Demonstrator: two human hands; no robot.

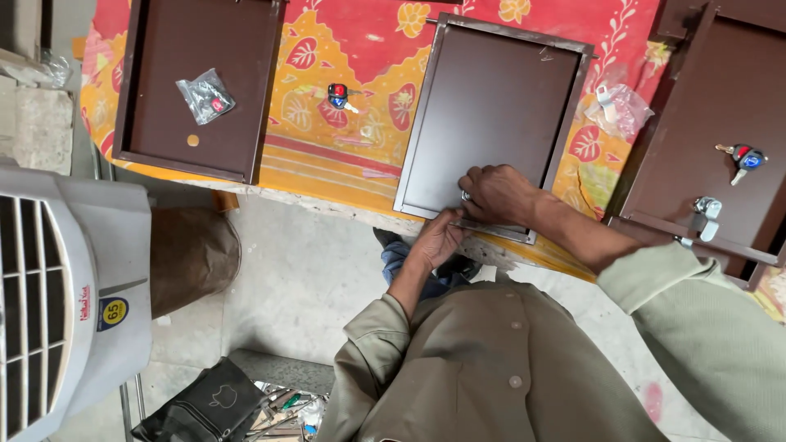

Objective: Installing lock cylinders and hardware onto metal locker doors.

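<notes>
Brown sheet metal is what your hands are on: a flat door panel (491, 106) with a raised rim, lying on the patterned cloth (360, 49) that covers the table, its near edge hanging just over the table's front. Your right hand (497, 194) rests on top of that near edge, fingers curled down and closed against the panel, with a small round silvery part showing at the fingertips; whether you pinch it or only press on it cannot be told. Your left hand (440, 237) comes up from below, its fingers bent and touching the underside of the same edge, just beside the right hand, so the panel's rim lies between the two sets of fingers. What the left fingers grip, if anything, is hidden.

Left of the panel, a pair of keys (339, 96) with red and blue heads lies on the cloth. Further left sits a second brown panel (205, 49) carrying a small clear bag (205, 95) of parts and showing a round hole near its lower edge. To the right, another clear bag (621, 106) lies on the cloth, and beyond it a third brown panel (720, 90) holds more keys (742, 157) and a fitted silvery lock (706, 214). A grey air cooler (57, 303) stands on the floor at your left.
</notes>
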